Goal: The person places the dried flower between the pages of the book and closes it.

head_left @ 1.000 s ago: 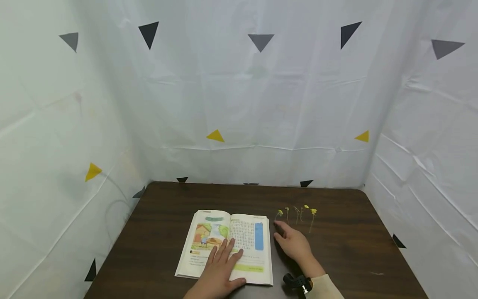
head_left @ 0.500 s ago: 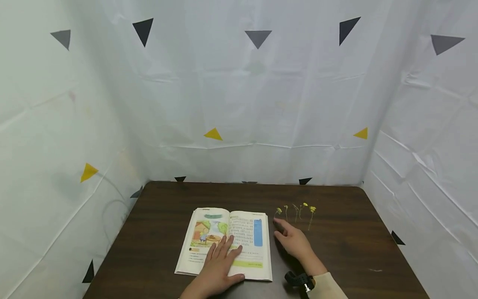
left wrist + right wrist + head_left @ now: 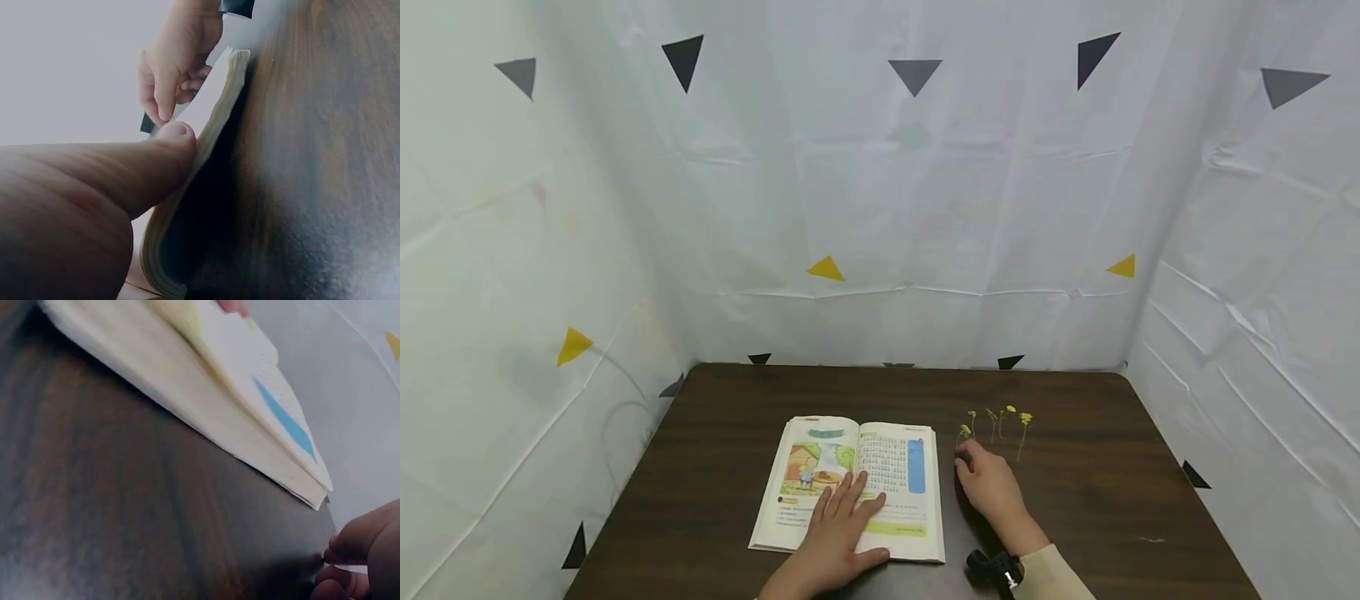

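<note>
An open book (image 3: 891, 462) with printed pages and a colour picture lies on the dark wooden table (image 3: 1097, 500). My left hand (image 3: 837, 527) rests on its lower pages with straight, spread fingers; the left wrist view shows the thumb (image 3: 162, 156) by the book's lower edge. To the right of the book, my right hand (image 3: 992, 492) pinches the small yellow flower (image 3: 965, 431) nearest the book by its stem, which the fingers mostly hide. Fingertips (image 3: 350, 544) come together low over the table in the right wrist view, where the flower cannot be made out.
Several more thin-stemmed yellow flowers (image 3: 1025, 419) lie in a row just right of the pinched one. A black band (image 3: 992, 568) circles the right wrist. White sheeting (image 3: 910, 208) with grey, black and yellow triangles surrounds the table's back and sides.
My right hand's fingers have drawn together at the nearest flower, and that flower has shifted slightly right and closer to its neighbour. My left hand stays on the book. The head view has tilted slightly.
</note>
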A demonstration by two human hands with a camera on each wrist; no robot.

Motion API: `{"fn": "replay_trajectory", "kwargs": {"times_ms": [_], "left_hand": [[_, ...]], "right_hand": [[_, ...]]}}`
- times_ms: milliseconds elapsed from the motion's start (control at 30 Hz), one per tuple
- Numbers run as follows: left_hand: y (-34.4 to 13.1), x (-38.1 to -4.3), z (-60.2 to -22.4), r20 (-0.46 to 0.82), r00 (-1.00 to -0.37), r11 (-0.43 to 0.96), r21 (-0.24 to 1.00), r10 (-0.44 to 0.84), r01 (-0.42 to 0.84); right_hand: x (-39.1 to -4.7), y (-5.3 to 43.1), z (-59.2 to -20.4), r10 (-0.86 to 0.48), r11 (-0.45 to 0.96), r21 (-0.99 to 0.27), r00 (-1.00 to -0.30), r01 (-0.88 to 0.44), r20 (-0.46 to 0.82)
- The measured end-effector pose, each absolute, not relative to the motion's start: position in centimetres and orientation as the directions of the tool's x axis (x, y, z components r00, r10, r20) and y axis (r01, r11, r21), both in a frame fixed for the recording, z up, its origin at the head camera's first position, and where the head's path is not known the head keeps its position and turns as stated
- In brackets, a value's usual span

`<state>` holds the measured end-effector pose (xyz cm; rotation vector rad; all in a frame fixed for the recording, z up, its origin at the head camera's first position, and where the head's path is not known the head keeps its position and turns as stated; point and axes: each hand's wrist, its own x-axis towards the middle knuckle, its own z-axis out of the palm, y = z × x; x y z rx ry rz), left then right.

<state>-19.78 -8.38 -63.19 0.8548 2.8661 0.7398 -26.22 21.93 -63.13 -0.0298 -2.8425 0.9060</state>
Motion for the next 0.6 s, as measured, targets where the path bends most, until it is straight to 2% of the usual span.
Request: {"fn": "replay_trajectory", "kwargs": {"times_ms": [233,467,600], "left_hand": [[-8.2,-19.7,-63.3,0.087,-0.836,0.723,0.458,0.542,0.517],[-8.4,-19.8,-63.1,0.081,-0.844,0.738,0.447,0.529,0.506],[-8.4,-19.9,-63.3,0.073,-0.846,0.743,0.442,0.528,0.503]], "right_hand": [[-26.4,22.2,-63.2,0.154,0.795,-0.605,-0.975,0.027,0.159],[-27.0,21.2,-63.2,0.109,0.895,-0.445,-0.949,-0.037,0.297],[-27.1,21.1,-62.9,0.1,0.916,-0.4,-0.943,-0.037,0.317]]}}
